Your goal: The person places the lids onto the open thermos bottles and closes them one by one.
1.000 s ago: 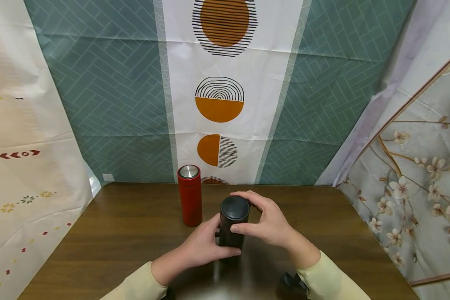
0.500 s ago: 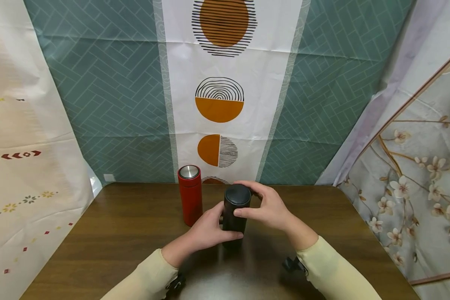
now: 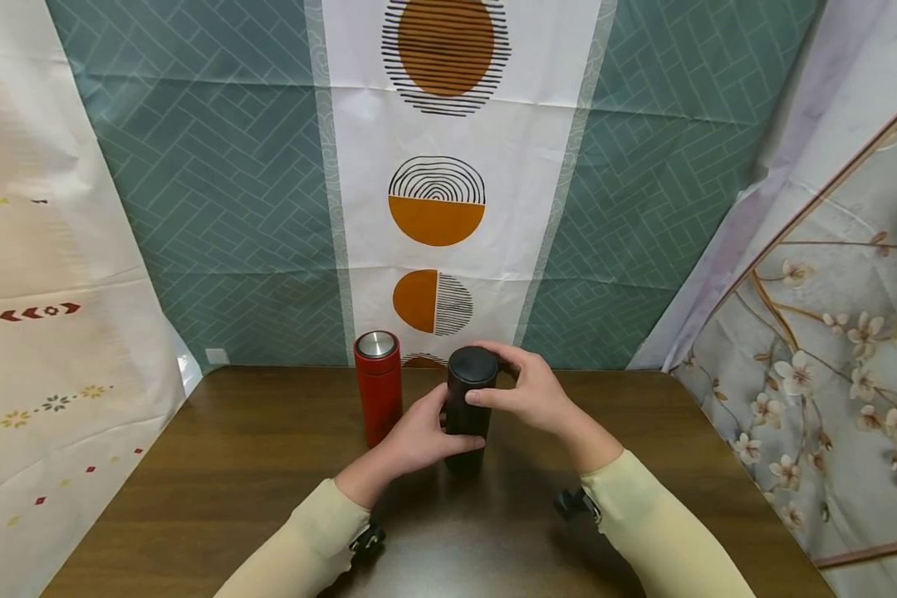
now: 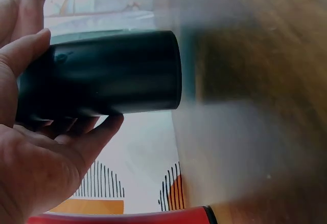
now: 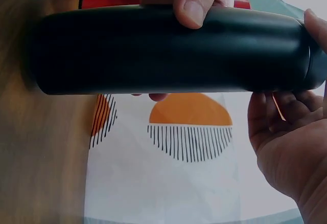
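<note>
A black thermos flask [image 3: 467, 415] stands near upright in both hands, to the right of a red thermos [image 3: 379, 389] with a silver-topped lid. My left hand [image 3: 421, 436] grips its lower body, thumb on the near side and fingers behind. Higher up, my right hand [image 3: 531, 390] holds it around the lid end, with the thumb in front. In the left wrist view a thin gap shows between the base of the black thermos [image 4: 117, 73] and the table. The right wrist view shows the left thumb lying across the black thermos [image 5: 153, 55]; some fingers are hidden behind it.
The dark wooden table [image 3: 194, 498] reaches back to a hanging cloth [image 3: 269, 208] printed with orange circles. Floral cloth [image 3: 822, 415] hangs on the right, and a cream cloth [image 3: 52, 374] on the left. The red thermos is close beside the left hand.
Both hands have carried the black thermos away from the body, toward the back of the table. Their grip looks the same. The red thermos has stayed in place.
</note>
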The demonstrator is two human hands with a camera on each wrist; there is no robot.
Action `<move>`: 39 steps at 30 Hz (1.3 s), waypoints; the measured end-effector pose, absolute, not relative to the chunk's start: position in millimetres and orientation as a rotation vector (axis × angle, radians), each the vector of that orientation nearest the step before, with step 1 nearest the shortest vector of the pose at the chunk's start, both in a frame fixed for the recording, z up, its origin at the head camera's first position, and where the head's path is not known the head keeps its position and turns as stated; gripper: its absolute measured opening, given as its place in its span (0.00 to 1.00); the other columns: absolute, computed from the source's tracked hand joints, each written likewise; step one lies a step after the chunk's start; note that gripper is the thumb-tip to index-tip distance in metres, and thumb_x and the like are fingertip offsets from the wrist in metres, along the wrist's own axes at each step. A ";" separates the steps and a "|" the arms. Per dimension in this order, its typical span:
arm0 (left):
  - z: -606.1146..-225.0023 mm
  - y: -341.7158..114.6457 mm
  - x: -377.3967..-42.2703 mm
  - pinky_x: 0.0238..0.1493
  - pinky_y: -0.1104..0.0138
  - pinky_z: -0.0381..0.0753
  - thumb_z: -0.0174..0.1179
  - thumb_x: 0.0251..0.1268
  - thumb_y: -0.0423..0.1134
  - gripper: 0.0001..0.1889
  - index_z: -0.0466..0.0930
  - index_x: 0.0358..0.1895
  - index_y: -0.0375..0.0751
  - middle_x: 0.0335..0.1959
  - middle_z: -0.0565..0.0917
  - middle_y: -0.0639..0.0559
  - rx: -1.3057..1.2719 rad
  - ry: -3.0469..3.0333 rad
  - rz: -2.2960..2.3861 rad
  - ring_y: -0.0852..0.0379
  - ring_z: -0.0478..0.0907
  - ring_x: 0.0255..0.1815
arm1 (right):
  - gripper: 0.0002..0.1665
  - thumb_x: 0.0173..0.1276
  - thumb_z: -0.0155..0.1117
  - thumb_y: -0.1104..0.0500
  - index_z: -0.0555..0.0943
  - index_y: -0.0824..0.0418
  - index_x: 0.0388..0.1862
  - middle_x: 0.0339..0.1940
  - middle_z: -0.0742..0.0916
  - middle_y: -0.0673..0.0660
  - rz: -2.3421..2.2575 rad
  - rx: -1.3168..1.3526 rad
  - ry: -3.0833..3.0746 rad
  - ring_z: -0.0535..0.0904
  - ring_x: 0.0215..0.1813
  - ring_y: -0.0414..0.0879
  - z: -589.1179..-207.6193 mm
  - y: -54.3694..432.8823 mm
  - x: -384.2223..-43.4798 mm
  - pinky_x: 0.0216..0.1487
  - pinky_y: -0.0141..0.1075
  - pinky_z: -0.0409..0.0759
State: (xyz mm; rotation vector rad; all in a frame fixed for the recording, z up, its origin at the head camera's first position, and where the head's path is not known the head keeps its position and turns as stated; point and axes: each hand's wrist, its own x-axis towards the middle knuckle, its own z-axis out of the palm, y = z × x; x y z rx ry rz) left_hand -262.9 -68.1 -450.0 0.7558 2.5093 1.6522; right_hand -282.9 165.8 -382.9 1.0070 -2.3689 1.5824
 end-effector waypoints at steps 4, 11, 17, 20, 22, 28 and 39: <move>-448.3 -65.2 -269.1 0.69 0.41 0.82 0.83 0.63 0.47 0.38 0.75 0.74 0.48 0.66 0.84 0.51 0.706 2.527 1.647 0.47 0.84 0.65 | 0.38 0.66 0.86 0.52 0.84 0.49 0.75 0.65 0.90 0.49 1.595 0.986 -2.360 0.85 0.63 0.51 -383.4 167.6 -291.0 0.64 0.59 0.81; -445.1 -64.3 -276.1 0.71 0.39 0.81 0.82 0.65 0.48 0.38 0.74 0.75 0.47 0.67 0.84 0.49 0.679 2.537 1.649 0.45 0.83 0.66 | 0.38 0.67 0.86 0.53 0.84 0.51 0.75 0.66 0.90 0.51 1.653 0.977 -2.358 0.86 0.64 0.54 -379.8 166.7 -300.1 0.66 0.55 0.81; -445.8 -65.2 -281.6 0.72 0.38 0.79 0.81 0.66 0.47 0.38 0.74 0.76 0.48 0.68 0.84 0.49 0.677 2.533 1.655 0.44 0.82 0.67 | 0.38 0.67 0.85 0.53 0.84 0.52 0.76 0.66 0.90 0.52 1.650 0.971 -2.372 0.86 0.64 0.55 -379.9 165.0 -304.9 0.64 0.57 0.81; -446.1 -65.3 -284.0 0.73 0.38 0.78 0.81 0.66 0.46 0.38 0.74 0.77 0.48 0.69 0.83 0.49 0.681 2.528 1.661 0.45 0.82 0.67 | 0.38 0.67 0.85 0.53 0.84 0.52 0.75 0.66 0.90 0.52 1.642 0.970 -2.373 0.85 0.63 0.55 -380.9 164.3 -307.6 0.63 0.57 0.81; -445.9 -65.2 -285.1 0.74 0.38 0.77 0.81 0.67 0.45 0.39 0.73 0.78 0.48 0.70 0.83 0.49 0.684 2.514 1.674 0.44 0.82 0.68 | 0.38 0.67 0.85 0.53 0.84 0.51 0.75 0.66 0.90 0.52 1.634 0.967 -2.376 0.85 0.63 0.54 -381.4 164.0 -309.1 0.62 0.57 0.81; -447.3 -65.4 -287.1 0.75 0.36 0.75 0.80 0.67 0.44 0.40 0.71 0.79 0.45 0.72 0.82 0.46 0.672 2.490 1.691 0.42 0.81 0.70 | 0.39 0.67 0.85 0.52 0.83 0.53 0.76 0.66 0.90 0.52 1.630 0.955 -2.383 0.85 0.62 0.54 -383.7 163.0 -311.4 0.61 0.56 0.82; -450.9 -65.3 -288.1 0.74 0.35 0.75 0.80 0.68 0.43 0.39 0.70 0.79 0.45 0.72 0.81 0.46 0.658 2.481 1.683 0.41 0.80 0.71 | 0.38 0.68 0.85 0.53 0.84 0.50 0.76 0.65 0.90 0.52 1.657 0.938 -2.383 0.85 0.62 0.55 -389.8 163.5 -313.1 0.64 0.60 0.80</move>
